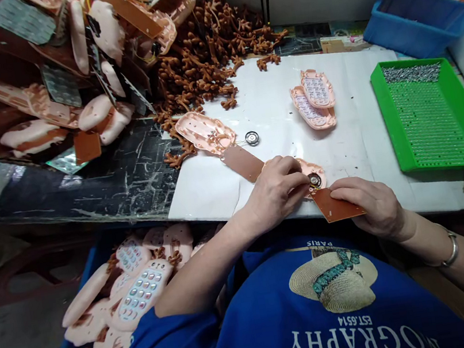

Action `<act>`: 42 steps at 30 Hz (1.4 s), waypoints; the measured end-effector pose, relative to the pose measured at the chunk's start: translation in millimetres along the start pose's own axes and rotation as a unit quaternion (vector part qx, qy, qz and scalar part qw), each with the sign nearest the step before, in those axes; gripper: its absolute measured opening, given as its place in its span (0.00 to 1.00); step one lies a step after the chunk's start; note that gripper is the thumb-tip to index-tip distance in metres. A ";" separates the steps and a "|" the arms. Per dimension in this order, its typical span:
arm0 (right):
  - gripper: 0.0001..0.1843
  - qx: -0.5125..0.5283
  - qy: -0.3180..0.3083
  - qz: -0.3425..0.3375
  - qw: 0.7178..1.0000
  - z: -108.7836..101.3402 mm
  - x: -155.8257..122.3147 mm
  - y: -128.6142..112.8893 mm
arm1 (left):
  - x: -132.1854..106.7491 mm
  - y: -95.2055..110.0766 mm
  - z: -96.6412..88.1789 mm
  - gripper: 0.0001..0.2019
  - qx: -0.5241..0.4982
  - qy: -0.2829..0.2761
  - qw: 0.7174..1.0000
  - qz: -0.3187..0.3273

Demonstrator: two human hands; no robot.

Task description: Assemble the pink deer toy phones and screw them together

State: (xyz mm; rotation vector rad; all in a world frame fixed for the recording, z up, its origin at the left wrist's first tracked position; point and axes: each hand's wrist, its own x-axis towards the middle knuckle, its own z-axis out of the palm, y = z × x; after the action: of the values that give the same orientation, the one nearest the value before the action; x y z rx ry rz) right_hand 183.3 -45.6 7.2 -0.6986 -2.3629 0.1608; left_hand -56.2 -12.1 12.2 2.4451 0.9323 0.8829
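My left hand (280, 187) is closed over a pink plastic toy phone shell (319, 168), covering much of it. Its fingertips pinch at the edge of a small round black speaker (315, 180) in the shell. Between the thumb and fingers of my right hand (371, 202) is a brown circuit board (336, 206), tilted at the shell's near side. Left of my hands, another pink shell (202, 132) lies with its inside up, beside a second brown board (242, 162) and a loose speaker (251, 138) on thin wires.
Two keypad shells (318, 90) overlap on the white sheet (359, 137). A green tray (397, 140) holds small metal screws; behind it stands a blue bin (410, 25). Brown antler-like pieces (192, 58) and shells with boards (59, 101) pile up left. Toy phones (140, 292) fill a crate below.
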 end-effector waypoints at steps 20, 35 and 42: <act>0.14 0.406 -0.021 0.449 0.795 -1.2 32.0 15.7 | 3.3 -0.8 -3.2 0.05 0.005 -0.038 0.999 -0.032; 0.05 0.386 -0.009 0.383 0.839 4.0 23.8 15.7 | 1.2 -4.0 -3.5 0.06 -0.012 -0.026 1.000 -0.013; 0.06 0.418 -0.025 0.390 0.820 3.8 33.9 17.9 | 2.5 -3.5 -4.8 0.07 -0.010 -0.047 0.999 -0.022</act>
State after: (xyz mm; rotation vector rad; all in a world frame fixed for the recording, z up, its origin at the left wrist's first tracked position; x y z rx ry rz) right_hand 167.1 -12.4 18.2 -1.1263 -1.6168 1.4691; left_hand -59.6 -7.4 14.8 2.4175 0.9363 0.7524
